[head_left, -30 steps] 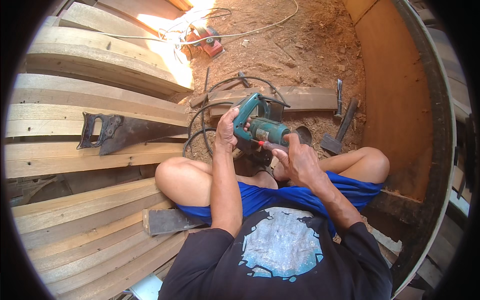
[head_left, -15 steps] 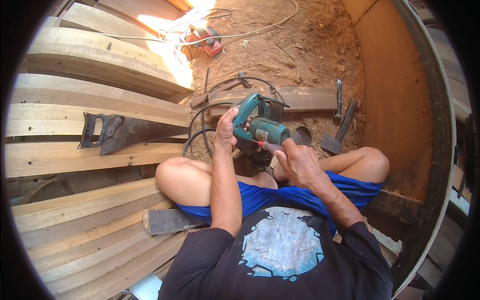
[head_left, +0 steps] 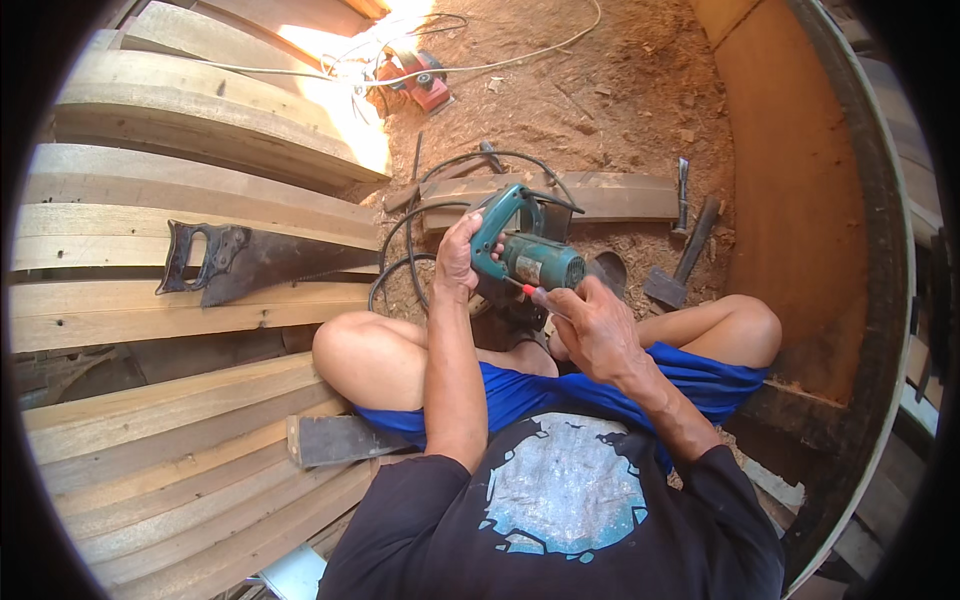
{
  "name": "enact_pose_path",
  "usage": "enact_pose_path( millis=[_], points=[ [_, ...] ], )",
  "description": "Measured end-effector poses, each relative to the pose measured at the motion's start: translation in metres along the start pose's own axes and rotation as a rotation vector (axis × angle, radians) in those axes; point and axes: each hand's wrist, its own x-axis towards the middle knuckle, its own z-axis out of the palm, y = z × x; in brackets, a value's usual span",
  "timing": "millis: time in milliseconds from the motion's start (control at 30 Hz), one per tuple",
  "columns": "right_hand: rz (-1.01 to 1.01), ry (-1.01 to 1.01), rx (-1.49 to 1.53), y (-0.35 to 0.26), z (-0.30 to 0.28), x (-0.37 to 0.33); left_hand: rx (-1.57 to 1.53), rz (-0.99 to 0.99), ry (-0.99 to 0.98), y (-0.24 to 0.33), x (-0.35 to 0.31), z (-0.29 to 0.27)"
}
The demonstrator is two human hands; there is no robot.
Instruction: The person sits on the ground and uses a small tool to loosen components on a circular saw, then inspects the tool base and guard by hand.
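A teal corded power tool, which looks like a circular saw (head_left: 538, 258), rests upright in front of my crossed legs. My left hand (head_left: 461, 252) is closed around its handle. In my right hand (head_left: 598, 328) is a screwdriver (head_left: 540, 294) with a clear handle and a red collar. The screwdriver's shaft points at the lower end of the teal handle, and its tip seems to touch there; the screw itself is too small to make out. A black cord (head_left: 408, 225) loops from the tool to the left.
Left lie stacked planks (head_left: 200, 185) with a handsaw (head_left: 265, 262) on them. A hammer (head_left: 690, 260), a chisel (head_left: 682, 195) and a wood beam (head_left: 610, 197) lie beyond the tool. Farther off is a red power tool (head_left: 420, 85) on sawdust-covered ground. A wooden panel (head_left: 795, 200) stands at right.
My right hand has turned a little around the screwdriver's handle. My left hand keeps its hold on the teal tool, and the whole view has shifted very slightly.
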Motion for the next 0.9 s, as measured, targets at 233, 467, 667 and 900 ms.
enact_pose_path(
  millis=[233, 467, 667, 900],
  points=[
    [0.035, 0.311, 0.322, -0.002, 0.01, 0.002, 0.008, 0.007, 0.023, -0.001, 0.0, 0.002],
    [0.26, -0.161, -0.003, -0.006, -0.014, 0.007, -0.028, 0.014, -0.034, -0.002, 0.003, -0.006],
    [-0.107, 0.115, 0.161, 0.004, -0.004, 0.002, -0.022, 0.01, 0.022, -0.001, 0.0, 0.0],
    [0.039, 0.097, 0.127, 0.006, -0.002, 0.0, -0.016, 0.008, 0.026, 0.001, -0.002, 0.001]
  ],
)
